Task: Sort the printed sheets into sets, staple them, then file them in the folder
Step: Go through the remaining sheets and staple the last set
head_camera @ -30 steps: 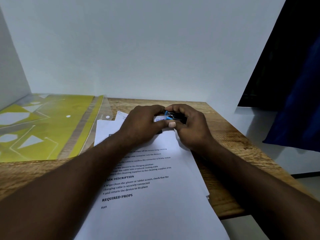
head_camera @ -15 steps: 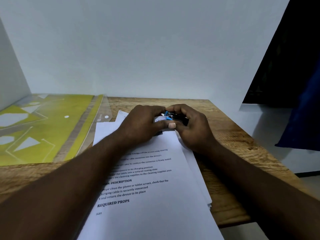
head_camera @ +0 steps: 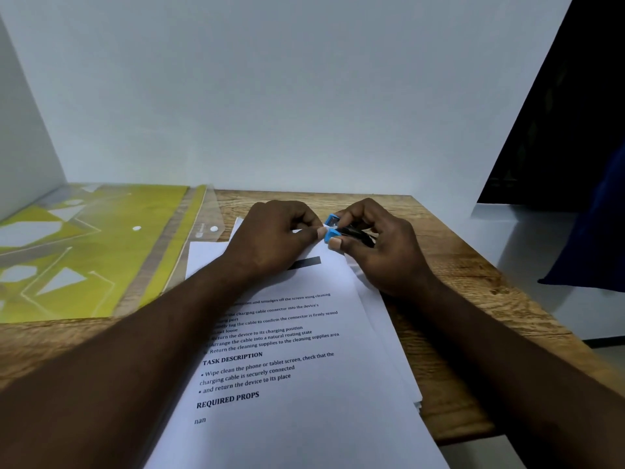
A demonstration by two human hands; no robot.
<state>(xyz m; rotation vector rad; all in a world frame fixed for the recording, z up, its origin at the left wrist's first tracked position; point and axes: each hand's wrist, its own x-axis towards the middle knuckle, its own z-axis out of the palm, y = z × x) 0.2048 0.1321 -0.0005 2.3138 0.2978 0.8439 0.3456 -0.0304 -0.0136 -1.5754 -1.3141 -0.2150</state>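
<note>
At the far edge of the paper, mid-table, both your hands meet over one corner. Your left hand [head_camera: 270, 238] has fingers curled, thumb and forefinger pinching the far right corner of the top sheets [head_camera: 287, 367]. Your right hand [head_camera: 382, 252] wraps the small blue-and-black stapler [head_camera: 331, 233], fingers curled over it and thumb underneath. Its blue mouth stands open round that same corner.

Whether a staple is already in, you cannot tell from here; the corner is hidden between fingertips and stapler.

The top sheets lie skewed on the stack [head_camera: 389, 333] of other pages, edges fanned out to the right, all on the wooden table [head_camera: 456, 299].

The yellow-green folder [head_camera: 84, 258] lies flat at far left, just beside the paper. No sheets are visible inside it.

Judgement: early going. One set is gathered and at the stapling step. The remaining pages look unsorted, and filing has not begun.
</note>
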